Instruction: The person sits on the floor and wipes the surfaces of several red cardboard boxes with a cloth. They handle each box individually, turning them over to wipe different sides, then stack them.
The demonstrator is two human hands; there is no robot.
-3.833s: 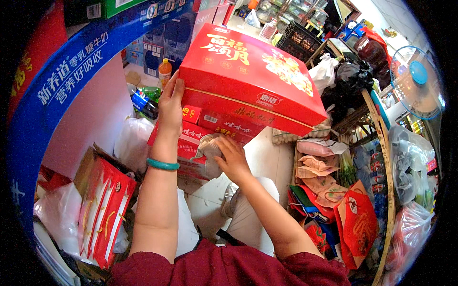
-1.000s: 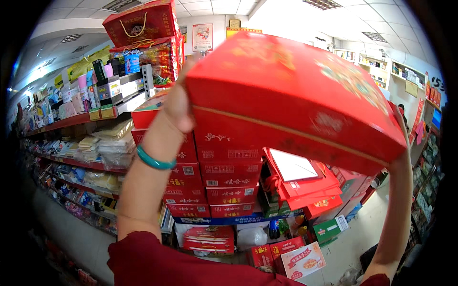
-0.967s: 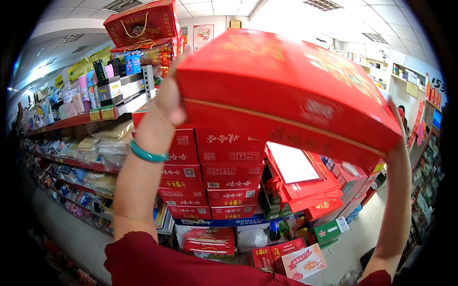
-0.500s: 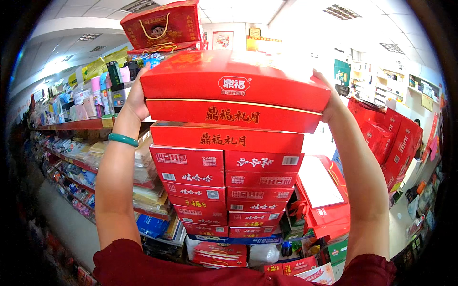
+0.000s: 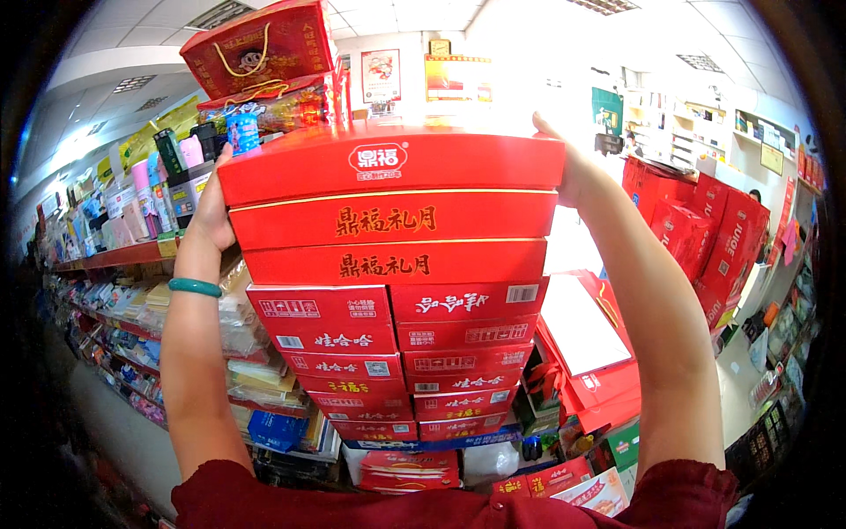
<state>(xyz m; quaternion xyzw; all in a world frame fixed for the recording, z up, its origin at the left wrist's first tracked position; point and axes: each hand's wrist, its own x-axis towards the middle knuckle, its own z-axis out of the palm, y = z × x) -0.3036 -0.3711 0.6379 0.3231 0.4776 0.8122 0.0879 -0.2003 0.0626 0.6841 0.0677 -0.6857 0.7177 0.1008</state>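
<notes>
Both arms are raised around a wide red gift box (image 5: 458, 169) at the top of a tall stack. My left hand (image 5: 212, 212), below a green bangle (image 5: 195, 286) on the wrist, grips the box's left side. My right hand (image 5: 571, 167) grips its right side, the thumb showing at the top corner. Most of the fingers are hidden behind the box. It lies level on a second red gift box (image 5: 493, 262), with no gap visible between them. Below that, red cartons (image 5: 322, 322) stand in two columns.
Shelves (image 5: 123, 254) packed with bottles and packets run along the left. Behind the stack at left stands a red gift bag (image 5: 256, 57) with a yellow cord handle. White-topped red bags (image 5: 586, 344) lie right of the cartons. More red cartons (image 5: 727, 247) are piled farther right.
The top gift box has come down onto the box beneath, closing the gap between them. Both hands moved with it. The whole view has shifted, so the stack appears farther left.
</notes>
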